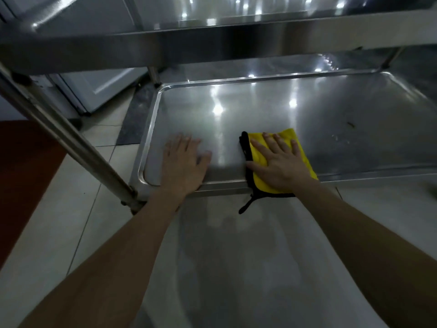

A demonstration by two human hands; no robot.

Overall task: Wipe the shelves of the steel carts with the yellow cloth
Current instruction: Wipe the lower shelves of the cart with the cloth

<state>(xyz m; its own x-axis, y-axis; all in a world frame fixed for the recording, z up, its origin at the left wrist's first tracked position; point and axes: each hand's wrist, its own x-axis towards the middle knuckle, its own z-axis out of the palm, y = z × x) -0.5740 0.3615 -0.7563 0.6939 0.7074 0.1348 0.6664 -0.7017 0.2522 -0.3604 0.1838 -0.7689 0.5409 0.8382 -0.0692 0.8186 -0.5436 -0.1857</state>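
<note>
On the near edge of the lower shiny steel cart shelf [331, 102], a folded yellow microfibre cloth with black trim [287, 137], lying right of the shelf's middle and overhanging the near rim. Pinned there under the right hand [279, 162], laid flat and open with fingers straight and spread, thumb out to the left by the black trim. Below the rim, a thin black loop [246, 205] of the cloth hanging free. To the left, well apart from the cloth, the left hand [183, 159], also open, palm down on bare steel near the shelf's near-left corner, fingers straight, holding nothing. Further right on the shelf, past the cloth, a few small dark and pale specks [350, 125]. Above and far, the edge of the cart's upper steel shelf [189, 43], crossing the whole view. At left, 1 round steel post [71, 143] slanting down to the near-left corner. Under the cart, pale floor tiles [59, 221]; at far left, a dark red mat [26, 162]; beyond the far-left corner, a white panelled door [104, 84].
</note>
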